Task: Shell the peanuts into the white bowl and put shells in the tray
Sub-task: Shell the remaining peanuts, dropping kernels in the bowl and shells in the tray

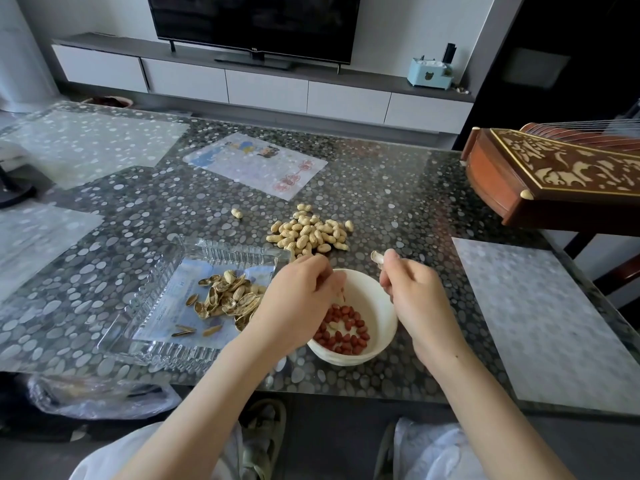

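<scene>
Kernels (346, 346) in red skins thinly line the white bowl (379, 299).

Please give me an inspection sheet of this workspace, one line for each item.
Surface: glass table top, pebble pattern, peanut pile and one stray peanut on it.
Job's things: white bowl holds red kernels; clear tray left of it holds shells.
Clutter: carved wooden instrument at the right; plastic bag under the table.
Grippers: left hand curled over the bowl, contents hidden; right hand pinches a shell piece.
Cables: nothing seen.
Surroundings: television on a low cabinet.
</scene>
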